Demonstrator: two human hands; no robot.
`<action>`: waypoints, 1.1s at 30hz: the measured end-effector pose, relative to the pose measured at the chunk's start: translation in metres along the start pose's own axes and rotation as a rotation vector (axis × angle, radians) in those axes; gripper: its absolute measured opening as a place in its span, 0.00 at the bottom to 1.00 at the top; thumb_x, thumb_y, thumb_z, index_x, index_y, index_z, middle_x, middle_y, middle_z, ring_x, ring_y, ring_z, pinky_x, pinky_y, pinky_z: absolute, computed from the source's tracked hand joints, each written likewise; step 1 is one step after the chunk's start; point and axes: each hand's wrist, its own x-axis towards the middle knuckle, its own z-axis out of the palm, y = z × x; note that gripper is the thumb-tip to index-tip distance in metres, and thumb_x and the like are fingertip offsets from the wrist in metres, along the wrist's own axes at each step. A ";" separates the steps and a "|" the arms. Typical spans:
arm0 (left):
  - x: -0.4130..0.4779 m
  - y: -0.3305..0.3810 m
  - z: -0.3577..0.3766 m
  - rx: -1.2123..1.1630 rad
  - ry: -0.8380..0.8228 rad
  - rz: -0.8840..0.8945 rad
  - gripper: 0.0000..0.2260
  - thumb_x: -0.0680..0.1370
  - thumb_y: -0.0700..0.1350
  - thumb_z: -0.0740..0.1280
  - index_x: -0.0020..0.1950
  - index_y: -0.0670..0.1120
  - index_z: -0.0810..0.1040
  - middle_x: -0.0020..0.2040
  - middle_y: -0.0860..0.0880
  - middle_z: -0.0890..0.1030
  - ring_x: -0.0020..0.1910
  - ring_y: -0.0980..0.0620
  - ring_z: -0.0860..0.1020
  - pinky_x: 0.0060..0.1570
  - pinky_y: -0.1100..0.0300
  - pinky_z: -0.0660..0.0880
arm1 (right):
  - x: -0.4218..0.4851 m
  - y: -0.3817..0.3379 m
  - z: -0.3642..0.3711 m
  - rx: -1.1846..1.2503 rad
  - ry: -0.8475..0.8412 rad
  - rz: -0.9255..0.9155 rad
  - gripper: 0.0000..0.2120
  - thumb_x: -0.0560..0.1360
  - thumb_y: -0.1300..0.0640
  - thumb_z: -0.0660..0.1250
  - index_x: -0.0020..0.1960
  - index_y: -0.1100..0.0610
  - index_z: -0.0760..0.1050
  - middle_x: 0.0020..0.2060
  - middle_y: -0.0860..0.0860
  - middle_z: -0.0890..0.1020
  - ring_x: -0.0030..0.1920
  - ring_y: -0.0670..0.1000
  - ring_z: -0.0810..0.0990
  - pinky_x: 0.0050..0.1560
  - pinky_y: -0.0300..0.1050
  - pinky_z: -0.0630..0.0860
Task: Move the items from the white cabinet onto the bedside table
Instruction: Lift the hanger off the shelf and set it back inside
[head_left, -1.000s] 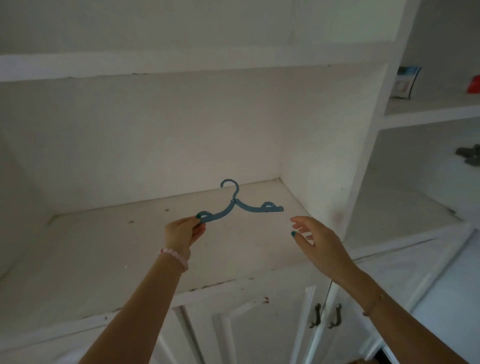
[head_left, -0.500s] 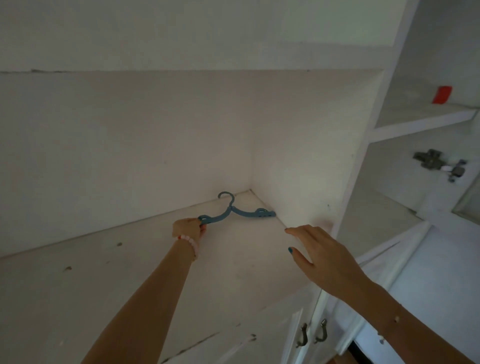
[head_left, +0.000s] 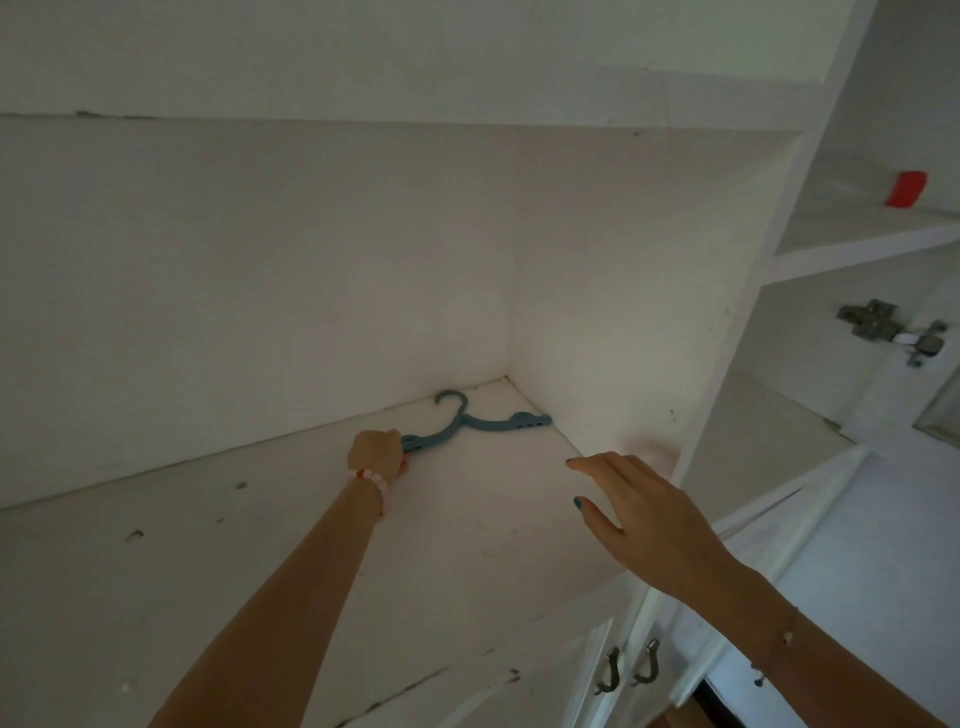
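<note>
Blue hanger (head_left: 470, 425) in left hand (head_left: 375, 451), far from right hand (head_left: 641, 512)

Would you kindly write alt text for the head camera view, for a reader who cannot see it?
A person's left hand grips one end of a blue hanger at the back right corner of a white cabinet shelf. The right hand hovers open near the shelf's front edge.
</note>
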 end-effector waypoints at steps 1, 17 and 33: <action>-0.002 -0.001 -0.003 -0.006 -0.017 0.016 0.13 0.81 0.43 0.57 0.59 0.35 0.74 0.59 0.38 0.78 0.50 0.45 0.78 0.54 0.55 0.73 | 0.000 -0.001 0.001 -0.001 -0.001 -0.007 0.18 0.74 0.49 0.55 0.58 0.54 0.74 0.45 0.47 0.81 0.41 0.46 0.78 0.36 0.31 0.66; -0.135 -0.028 -0.064 0.498 0.602 0.684 0.17 0.74 0.47 0.62 0.59 0.39 0.77 0.53 0.42 0.81 0.50 0.41 0.80 0.52 0.44 0.76 | -0.006 -0.041 0.001 0.044 0.134 -0.070 0.17 0.72 0.56 0.68 0.60 0.59 0.74 0.50 0.54 0.81 0.48 0.54 0.80 0.42 0.41 0.74; -0.258 -0.030 -0.033 0.521 0.562 0.618 0.22 0.76 0.54 0.55 0.62 0.42 0.76 0.59 0.43 0.79 0.60 0.41 0.76 0.60 0.41 0.71 | -0.072 -0.053 -0.016 0.057 0.199 -0.016 0.21 0.74 0.53 0.65 0.63 0.62 0.71 0.57 0.57 0.78 0.56 0.56 0.78 0.52 0.48 0.76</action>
